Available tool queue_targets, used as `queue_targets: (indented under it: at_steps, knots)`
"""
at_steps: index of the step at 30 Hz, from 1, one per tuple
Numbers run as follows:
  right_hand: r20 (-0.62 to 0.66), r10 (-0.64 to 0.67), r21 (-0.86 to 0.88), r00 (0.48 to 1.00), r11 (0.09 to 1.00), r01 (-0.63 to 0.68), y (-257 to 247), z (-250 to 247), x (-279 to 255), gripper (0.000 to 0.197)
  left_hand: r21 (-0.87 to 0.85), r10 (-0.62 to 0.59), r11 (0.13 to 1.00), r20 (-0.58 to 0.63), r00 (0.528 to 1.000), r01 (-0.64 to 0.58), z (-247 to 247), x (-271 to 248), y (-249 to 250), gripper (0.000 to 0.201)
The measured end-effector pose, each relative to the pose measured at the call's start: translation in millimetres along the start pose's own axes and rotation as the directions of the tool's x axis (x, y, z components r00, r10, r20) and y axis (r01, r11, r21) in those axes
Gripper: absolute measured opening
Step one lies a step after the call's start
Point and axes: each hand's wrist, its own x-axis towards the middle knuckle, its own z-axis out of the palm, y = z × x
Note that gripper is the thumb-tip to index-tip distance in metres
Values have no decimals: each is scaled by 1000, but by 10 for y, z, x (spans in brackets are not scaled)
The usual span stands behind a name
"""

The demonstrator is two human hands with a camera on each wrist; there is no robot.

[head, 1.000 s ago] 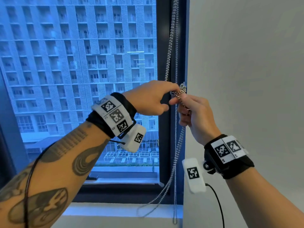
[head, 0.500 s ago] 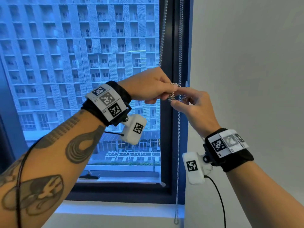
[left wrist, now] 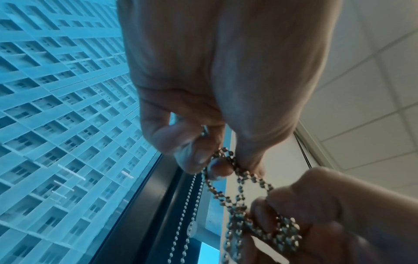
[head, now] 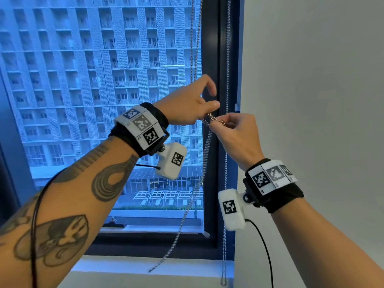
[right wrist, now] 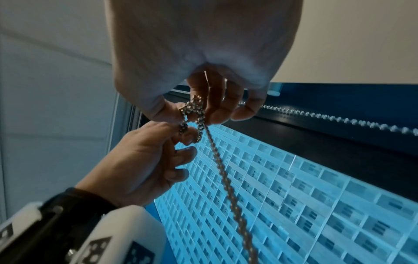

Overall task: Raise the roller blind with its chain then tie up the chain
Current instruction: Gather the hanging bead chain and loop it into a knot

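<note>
Near the centre of the head view, the left hand pinched a small loop of the bead chain between thumb and fingertips, while the right hand fingers gripped the bunched strands just beside it. A knot looked half-formed, not yet pulled tight. No blind covered the window, so raising seemed done; tying remained. The slack hung toward the lower middle, over the sill. No containers were visible.
</note>
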Motion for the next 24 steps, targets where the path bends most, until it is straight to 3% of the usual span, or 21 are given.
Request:
queue_targets:
  at_steps: [2, 4, 10, 16, 24]
  knots:
    - [-35, 36, 58, 999, 998, -34, -6, 31, 13, 23, 97, 80, 992, 10, 997, -81, -35, -16, -17, 13]
    - [-78, 51, 110, 996, 993, -42, -11, 44, 25, 24, 188, 122, 974, 20, 992, -124, -68, -11, -36, 17]
    - [-148, 24, 151, 989, 988, -1, -30, 30, 50, 15, 256, 170, 948, 102, 980, -191, -165, -15, -104, 16]
    - [-91, -4, 123, 996, 992, 16, -48, -10, 30, 21, 261, 205, 946, -28, 978, -191, -84, 15, -212, 17]
    - [-83, 16, -18, 996, 1000, -18, 17, 33, 62, 27, 292, 188, 941, -34, 982, -170, 5, 66, -199, 31]
